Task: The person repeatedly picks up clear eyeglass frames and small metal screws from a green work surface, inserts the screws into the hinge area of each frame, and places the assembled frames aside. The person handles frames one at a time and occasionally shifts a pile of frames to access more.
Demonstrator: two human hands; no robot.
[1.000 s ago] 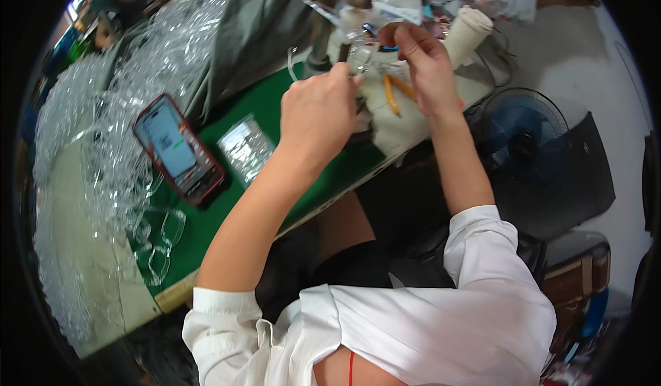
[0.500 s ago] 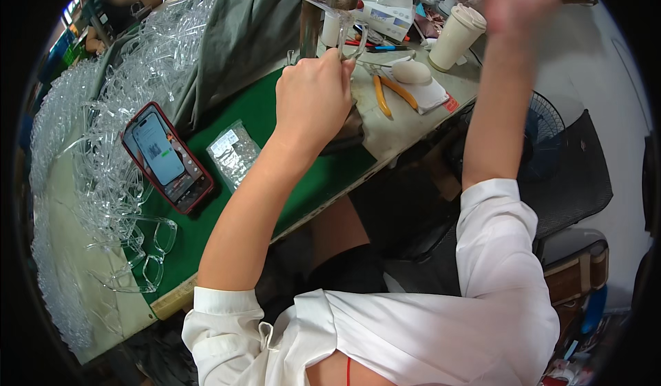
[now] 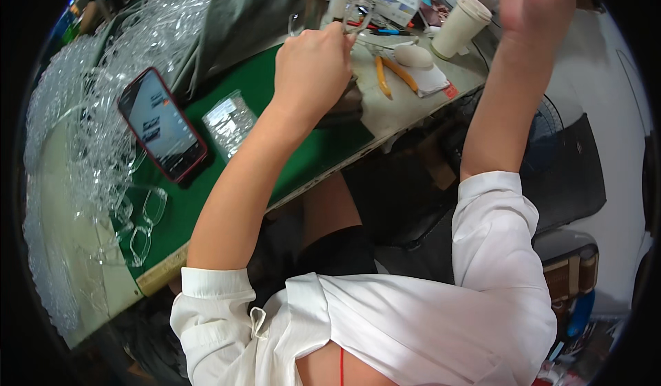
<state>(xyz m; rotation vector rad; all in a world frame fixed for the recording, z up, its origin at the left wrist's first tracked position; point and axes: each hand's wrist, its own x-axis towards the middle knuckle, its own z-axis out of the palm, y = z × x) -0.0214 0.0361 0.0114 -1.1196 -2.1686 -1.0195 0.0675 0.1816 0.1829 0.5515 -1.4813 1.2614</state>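
My left hand [image 3: 313, 66] is closed around a clear plastic eyeglass frame [image 3: 359, 9] at the top of the bench, whose lens rims stick out beyond my fingers. Up at the top right, my right hand [image 3: 538, 4] is raised past the bench edge; its fingers are cut off or hidden, so I cannot tell what they do. Left of my left forearm, a small clear bag of tiny parts [image 3: 231, 126] lies on the green mat [image 3: 296, 173]. Beside the bag is a phone [image 3: 162, 124] with its screen lit.
A big heap of clear eyeglass frames [image 3: 155, 38] covers the left side, partly under grey cloth [image 3: 237, 25]. Yellow-handled pliers [image 3: 383, 76], a pale rounded object [image 3: 413, 56] and a lidded cup [image 3: 461, 28] stand right of my left hand. A black chair [image 3: 564, 169] is at the right.
The view has shifted, so the bench sits higher in it. My left hand still holds the eyeglass frame, while my right hand stays raised at the top right. The phone screen shows different content.
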